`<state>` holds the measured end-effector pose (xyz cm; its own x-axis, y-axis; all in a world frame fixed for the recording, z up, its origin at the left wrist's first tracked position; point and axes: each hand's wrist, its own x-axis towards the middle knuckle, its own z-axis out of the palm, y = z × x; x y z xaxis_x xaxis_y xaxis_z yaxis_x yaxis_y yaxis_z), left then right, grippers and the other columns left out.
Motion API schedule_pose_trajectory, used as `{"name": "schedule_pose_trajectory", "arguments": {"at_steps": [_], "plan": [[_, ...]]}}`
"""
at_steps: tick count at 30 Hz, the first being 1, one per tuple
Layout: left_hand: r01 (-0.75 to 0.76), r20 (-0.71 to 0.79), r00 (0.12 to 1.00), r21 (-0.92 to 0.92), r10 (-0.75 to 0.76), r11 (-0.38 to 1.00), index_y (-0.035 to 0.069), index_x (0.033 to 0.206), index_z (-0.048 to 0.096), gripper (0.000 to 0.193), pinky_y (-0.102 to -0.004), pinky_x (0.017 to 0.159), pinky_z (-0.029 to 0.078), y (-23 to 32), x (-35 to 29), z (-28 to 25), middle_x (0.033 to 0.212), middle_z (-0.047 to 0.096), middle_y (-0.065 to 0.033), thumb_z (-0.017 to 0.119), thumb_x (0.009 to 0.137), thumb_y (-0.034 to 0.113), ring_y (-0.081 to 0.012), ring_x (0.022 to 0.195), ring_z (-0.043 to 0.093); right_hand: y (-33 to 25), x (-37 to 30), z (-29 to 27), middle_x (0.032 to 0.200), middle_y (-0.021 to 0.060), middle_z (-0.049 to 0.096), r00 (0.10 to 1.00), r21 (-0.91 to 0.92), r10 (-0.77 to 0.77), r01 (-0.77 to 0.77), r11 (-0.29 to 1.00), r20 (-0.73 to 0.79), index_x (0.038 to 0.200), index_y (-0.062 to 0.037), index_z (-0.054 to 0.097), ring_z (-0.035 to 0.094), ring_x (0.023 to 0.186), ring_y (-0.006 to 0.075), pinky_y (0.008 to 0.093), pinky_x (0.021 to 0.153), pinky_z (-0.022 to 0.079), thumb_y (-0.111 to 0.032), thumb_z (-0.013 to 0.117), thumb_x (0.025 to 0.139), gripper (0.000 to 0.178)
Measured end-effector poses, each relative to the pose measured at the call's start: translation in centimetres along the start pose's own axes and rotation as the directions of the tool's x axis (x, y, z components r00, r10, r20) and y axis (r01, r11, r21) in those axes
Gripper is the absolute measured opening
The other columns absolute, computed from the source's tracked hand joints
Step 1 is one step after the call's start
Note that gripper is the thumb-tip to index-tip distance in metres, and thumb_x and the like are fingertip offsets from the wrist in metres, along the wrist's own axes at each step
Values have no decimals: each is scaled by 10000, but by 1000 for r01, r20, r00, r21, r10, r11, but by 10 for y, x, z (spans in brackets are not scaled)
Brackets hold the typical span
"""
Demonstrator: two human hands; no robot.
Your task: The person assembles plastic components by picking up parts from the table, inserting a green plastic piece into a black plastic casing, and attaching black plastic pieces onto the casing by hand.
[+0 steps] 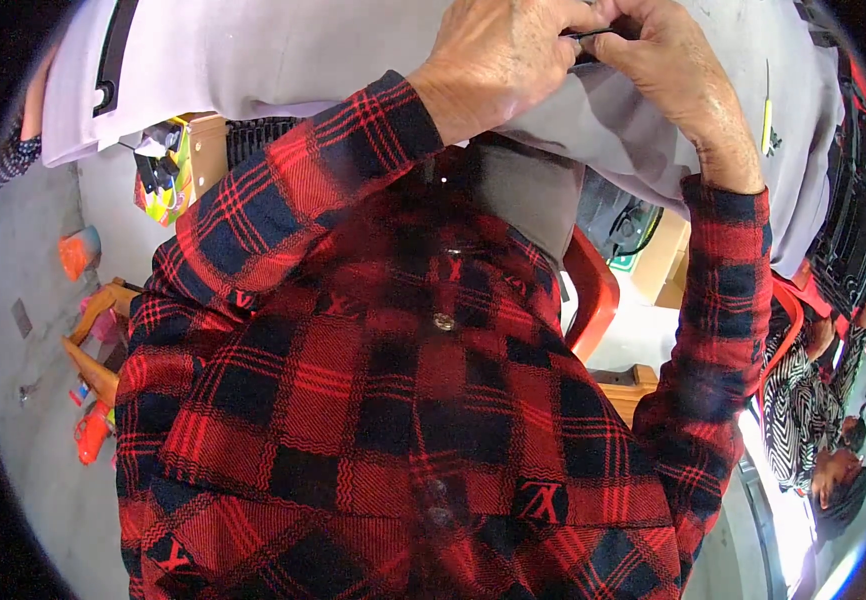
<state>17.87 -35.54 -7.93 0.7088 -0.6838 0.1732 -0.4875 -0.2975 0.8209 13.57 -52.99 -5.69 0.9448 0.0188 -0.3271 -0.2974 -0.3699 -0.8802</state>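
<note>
Up at the top edge, my left hand (pixel 513 60) and my right hand (pixel 668 70) meet over a pale grey cloth (pixel 303 50). Between their pinched fingertips is a thin black piece (pixel 591 35); only a short dark length of it shows, so its kind cannot be made out. The fingers of both hands are closed, and the left hand's back hides part of its grip. Right of my right wrist, a slim yellow-handled tool (pixel 767 112) lies on the cloth, with a small dark item by its lower end.
A long black strip (pixel 116 50) lies on the cloth at far left. Below the cloth's left edge stands an open cardboard box (pixel 205 150) beside a bright patterned bag (pixel 161 175). A red chair (pixel 593 290) is near my lap. Black ribbed parts (pixel 846 240) and another person (pixel 803 400) are at right.
</note>
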Motion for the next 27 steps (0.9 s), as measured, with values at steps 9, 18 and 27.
{"name": "schedule_pose_trajectory", "arguments": {"at_steps": [9,18,27], "plan": [[29,-12,1000,-7,-29,1000,22,977,695,197,-477,699,476,4,1,0,855,605,-192,598,805,24,-413,804,607,2,1,4,711,-23,583,999,-7,22,-22,1000,-34,798,-34,578,513,636,57,230,570,435,36,596,820,76],[-13,-30,999,19,14,1000,8,968,692,195,-488,702,476,0,1,6,851,599,-204,604,797,35,-417,807,604,8,2,1,701,-19,583,997,-124,-61,54,991,-54,788,-31,569,520,637,57,237,563,444,31,582,837,80],[-42,-46,998,6,42,999,-6,980,692,184,-479,684,470,0,2,8,832,583,-213,614,816,23,-415,787,598,2,2,-9,783,-2,610,997,3,11,-11,1000,70,846,-18,582,564,719,76,228,649,476,55,559,857,77]]}}
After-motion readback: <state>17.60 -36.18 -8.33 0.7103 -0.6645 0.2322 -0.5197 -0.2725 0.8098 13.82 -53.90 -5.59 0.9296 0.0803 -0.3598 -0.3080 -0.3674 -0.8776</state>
